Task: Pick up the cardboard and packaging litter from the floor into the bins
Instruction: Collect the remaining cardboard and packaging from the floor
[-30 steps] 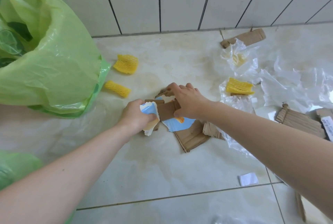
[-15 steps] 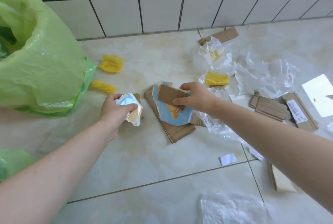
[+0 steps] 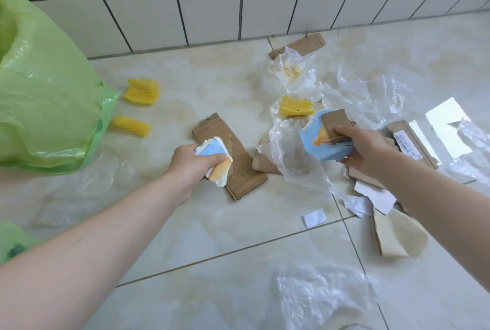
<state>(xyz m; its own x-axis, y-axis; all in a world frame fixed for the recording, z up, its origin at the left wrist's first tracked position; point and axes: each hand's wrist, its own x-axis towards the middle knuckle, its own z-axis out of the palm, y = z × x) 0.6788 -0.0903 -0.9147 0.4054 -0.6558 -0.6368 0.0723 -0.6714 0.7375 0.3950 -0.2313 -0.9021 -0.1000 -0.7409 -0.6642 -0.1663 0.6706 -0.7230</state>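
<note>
My left hand (image 3: 191, 165) is closed on a crumpled blue-and-white printed cardboard scrap (image 3: 215, 156), held just above a brown corrugated strip (image 3: 233, 154) lying on the floor. My right hand (image 3: 364, 149) grips a blue printed cardboard piece (image 3: 315, 138) together with a brown scrap (image 3: 334, 119), lifted off the floor to the right. A bin lined with a green bag (image 3: 45, 96) stands at the far left, well apart from both hands.
Yellow foam nets (image 3: 141, 90) (image 3: 131, 125) (image 3: 294, 106) lie on the tiles. Clear plastic sheets (image 3: 371, 96) (image 3: 323, 300), a cardboard strip by the wall (image 3: 305, 44), a labelled cardboard piece (image 3: 408, 141) and torn paper (image 3: 397, 236) litter the right side. A second green bag (image 3: 13, 242) shows at lower left.
My right hand has lifted the blue cardboard piece off the brown strip and carried it right. My left hand stays closed on its crumpled scrap. The view has shifted right.
</note>
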